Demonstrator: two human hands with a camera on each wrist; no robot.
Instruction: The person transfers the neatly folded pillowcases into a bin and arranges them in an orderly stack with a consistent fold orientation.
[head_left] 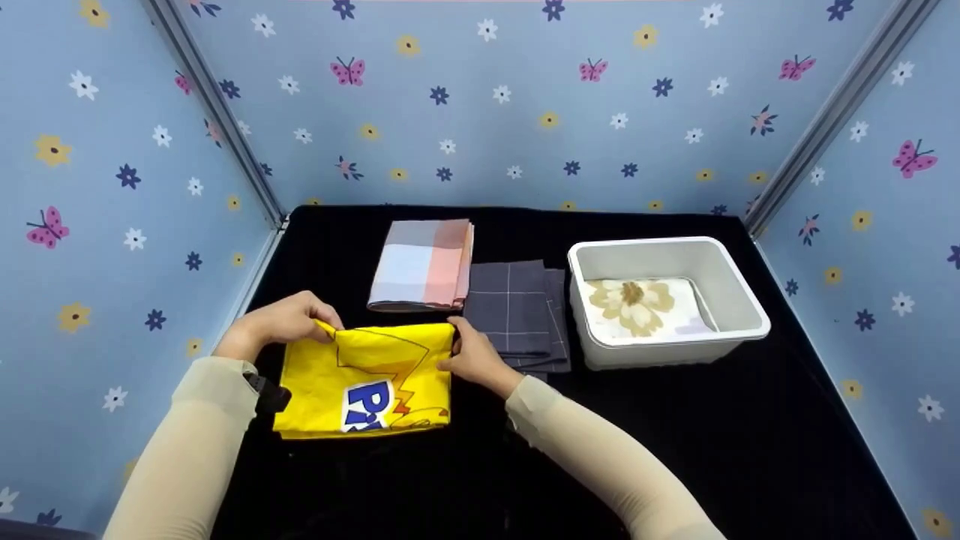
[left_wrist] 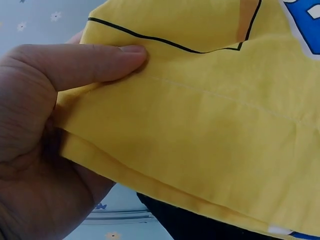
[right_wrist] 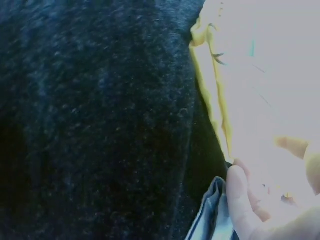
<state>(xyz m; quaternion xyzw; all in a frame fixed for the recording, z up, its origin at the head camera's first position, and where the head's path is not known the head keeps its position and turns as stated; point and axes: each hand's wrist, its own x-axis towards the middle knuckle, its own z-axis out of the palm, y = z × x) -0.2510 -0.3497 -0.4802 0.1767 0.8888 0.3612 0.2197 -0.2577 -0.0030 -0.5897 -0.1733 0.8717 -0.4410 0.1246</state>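
A folded yellow cloth with blue lettering and black-lined drawing lies at the front left of the black table. At its far left corner my left hand pinches the fabric; in the left wrist view the thumb presses on top, with the other fingers hidden behind the layers. My right hand holds the far right corner between thumb and fingers. The right wrist view is washed out, though the cloth's layered yellow side edge shows beside the fingertips.
Behind the cloth lie a folded pink, grey and white checked cloth and dark grey checked cloths. A white bin on the right contains a folded floral cloth. Patterned blue walls enclose the black table.
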